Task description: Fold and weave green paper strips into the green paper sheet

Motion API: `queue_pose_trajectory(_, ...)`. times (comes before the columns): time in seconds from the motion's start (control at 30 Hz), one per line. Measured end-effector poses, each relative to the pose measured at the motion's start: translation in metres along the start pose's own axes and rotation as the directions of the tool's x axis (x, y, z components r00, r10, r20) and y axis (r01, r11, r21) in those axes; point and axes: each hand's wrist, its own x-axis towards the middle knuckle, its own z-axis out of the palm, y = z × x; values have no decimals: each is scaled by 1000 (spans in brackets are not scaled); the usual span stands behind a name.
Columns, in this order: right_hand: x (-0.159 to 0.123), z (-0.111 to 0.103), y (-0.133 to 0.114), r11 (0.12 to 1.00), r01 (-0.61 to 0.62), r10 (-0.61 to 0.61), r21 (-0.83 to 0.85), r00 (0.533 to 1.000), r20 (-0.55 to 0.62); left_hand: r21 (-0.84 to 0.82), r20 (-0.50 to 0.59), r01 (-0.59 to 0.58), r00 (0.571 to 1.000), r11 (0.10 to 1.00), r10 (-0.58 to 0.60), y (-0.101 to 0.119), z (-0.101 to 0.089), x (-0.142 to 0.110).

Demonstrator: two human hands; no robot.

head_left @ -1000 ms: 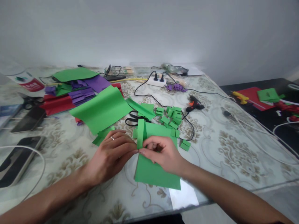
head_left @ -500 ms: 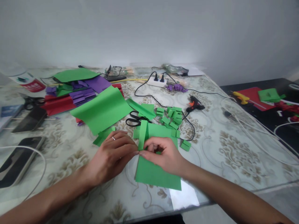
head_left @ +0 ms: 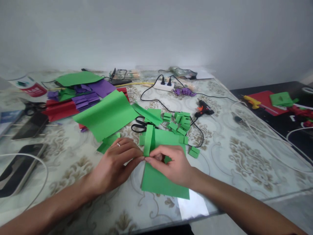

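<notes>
A narrow green paper strip [head_left: 148,140] stands up between my hands, its lower end pinched in the fingertips of both. My left hand [head_left: 119,161] comes from the left, thumb and forefinger closed at the strip's bottom corner. From the other side my right hand [head_left: 172,163] grips the same end with thumb and bent forefinger. Beneath them a green paper sheet [head_left: 166,182] lies on the table. Several small folded green pieces [head_left: 182,122] are heaped behind it, with one folded piece [head_left: 194,152] apart on the right. Black-handled scissors [head_left: 140,124] lie just behind the strip.
Large green sheets [head_left: 106,114] and red and purple paper [head_left: 86,99] cover the left back. Two phones [head_left: 21,169] and a white cable lie at left. A black glue gun [head_left: 204,108] is wired to a power strip [head_left: 164,85]. A yellow glue gun [head_left: 252,101] lies far right.
The paper strip leans slightly further left at its top, and my fingertips have shifted a little on its lower end. Everything else looks the same.
</notes>
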Motion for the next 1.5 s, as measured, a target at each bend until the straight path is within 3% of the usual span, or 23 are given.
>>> queue_pose_trajectory(0.33, -3, 0, 5, 975, 182, -187, -130, 982, -23, -36, -11, 35, 999, 999, -36, 1, 0, -1)
queue_pose_trajectory(0.63, -2, -1, 2, 988, 88, -93, -128, 995, -33, -33, -25, 55, 998, 998, -56, 0, 1, -3)
queue_pose_trajectory(0.97, 0, -3, 2, 987, 115, -114, -116, 993, 16, -69, -14, 122, 992, 990, -123, 0, 1, -4)
queue_pose_trajectory(1.17, 1, -4, 1, 989, 79, -82, -127, 996, -16, -79, -28, 148, 988, 986, -151, 0, 0, -4)
queue_pose_trajectory(1.5, 0, -2, 2, 987, 129, -132, -91, 991, -28, -82, -28, 164, 986, 983, -167, 0, 2, -4)
